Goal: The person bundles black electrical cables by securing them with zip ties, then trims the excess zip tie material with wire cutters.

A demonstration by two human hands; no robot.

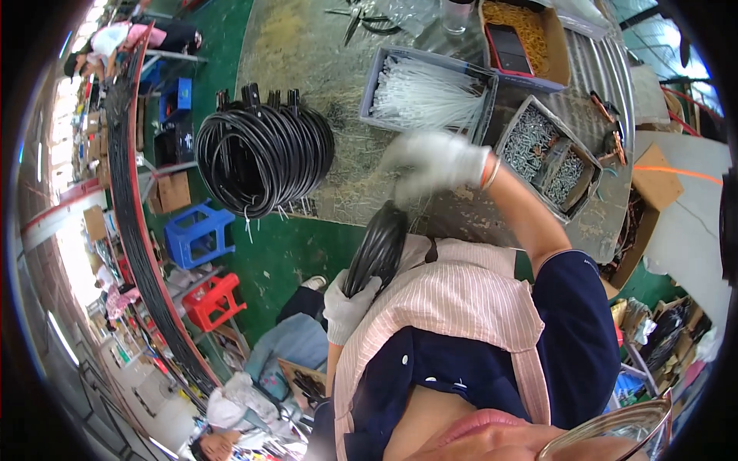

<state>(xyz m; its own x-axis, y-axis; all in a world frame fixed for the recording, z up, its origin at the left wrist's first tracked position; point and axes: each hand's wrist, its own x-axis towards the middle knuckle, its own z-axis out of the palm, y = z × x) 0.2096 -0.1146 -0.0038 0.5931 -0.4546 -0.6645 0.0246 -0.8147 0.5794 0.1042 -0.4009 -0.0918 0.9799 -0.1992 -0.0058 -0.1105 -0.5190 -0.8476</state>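
My left hand (350,306), in a white glove, is closed round a coil of black cable (378,250) held upright against my apron at the table's near edge. My right hand (437,163), also gloved in white, hovers just above the coil's upper end; motion smears its fingers, so I cannot tell what they hold, if anything. Beyond it lies a grey box of white cable ties (423,91). At the left corner of the table sits a row of finished-looking black cable coils (265,157), with white tie ends hanging from their lower side.
On the worn table (307,46) stand a divided box of screws (550,154) and a carton of yellow pieces (530,34) with a phone-like red and black device on it. Pliers (352,27) lie at the far edge. Blue (198,233) and red (213,301) stools stand left.
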